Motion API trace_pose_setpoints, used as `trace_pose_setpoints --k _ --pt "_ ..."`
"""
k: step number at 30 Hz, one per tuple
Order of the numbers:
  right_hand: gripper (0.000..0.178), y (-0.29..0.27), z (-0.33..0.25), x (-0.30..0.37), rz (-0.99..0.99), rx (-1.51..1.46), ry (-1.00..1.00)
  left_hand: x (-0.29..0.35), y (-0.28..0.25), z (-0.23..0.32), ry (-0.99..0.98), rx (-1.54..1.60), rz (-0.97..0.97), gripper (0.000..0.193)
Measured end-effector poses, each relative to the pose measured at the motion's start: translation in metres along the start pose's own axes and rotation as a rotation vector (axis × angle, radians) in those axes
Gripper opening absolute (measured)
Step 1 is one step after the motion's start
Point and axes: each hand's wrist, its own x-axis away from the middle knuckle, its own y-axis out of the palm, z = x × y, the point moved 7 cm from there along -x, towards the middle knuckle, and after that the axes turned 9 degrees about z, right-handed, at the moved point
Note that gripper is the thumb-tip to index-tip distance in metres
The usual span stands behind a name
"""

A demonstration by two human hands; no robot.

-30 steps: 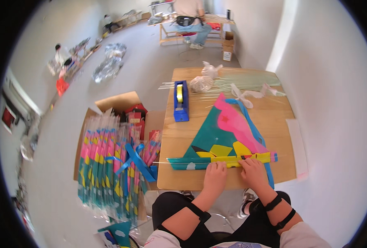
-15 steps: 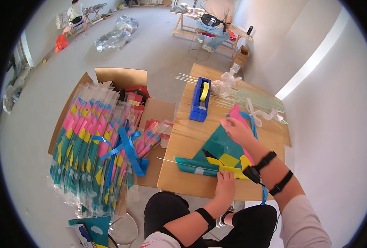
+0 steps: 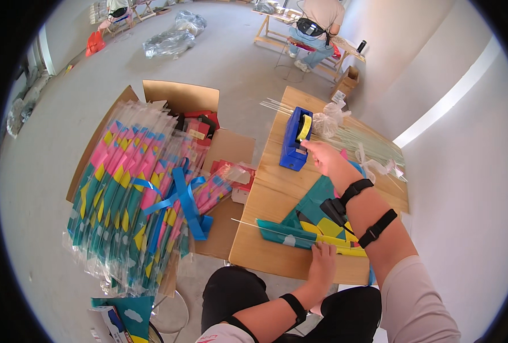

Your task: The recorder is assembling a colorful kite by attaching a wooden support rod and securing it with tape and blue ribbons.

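On the wooden table lies a kite (image 3: 315, 207) of thin printed sheet in green, yellow and pink. Its near edge is folded over along a thin clear rod (image 3: 243, 222), which sticks out to the left. My left hand (image 3: 323, 264) is closed on that near edge, fingertips pressing the fold to the table. My right hand (image 3: 322, 155) reaches over the kite to a blue tape dispenser (image 3: 292, 153) with a roll of yellow tape (image 3: 305, 127). Its thumb and forefinger close at the tape's free end by the cutter. My right forearm hides part of the kite.
Left of the table stands an open cardboard box (image 3: 180, 97) with several bagged kites (image 3: 119, 194) and a blue ribbon (image 3: 186, 200) on top. Thin rods (image 3: 374, 147) and knotted plastic bags (image 3: 329, 121) lie at the table's far side. Another person (image 3: 318, 28) sits farther off.
My right hand has left the kite's far pink corner and moved up and left to the tape dispenser. My left hand stays on the folded edge. The whole view has shifted slightly.
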Motion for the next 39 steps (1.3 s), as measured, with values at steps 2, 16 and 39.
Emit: trace_pose_setpoints --k 2,16,39 --pt "0.026 -0.014 -0.007 -0.004 -0.011 -0.135 0.032 -0.002 -0.002 0.004 0.015 0.008 0.004 0.043" --pt "0.051 0.016 0.079 0.046 0.050 -0.023 0.068 0.001 0.008 0.012 0.062 0.071 -0.030 0.043" --pt "0.015 -0.191 0.170 0.253 0.234 0.088 -0.345 0.006 0.004 -0.013 0.044 0.144 0.117 0.056"
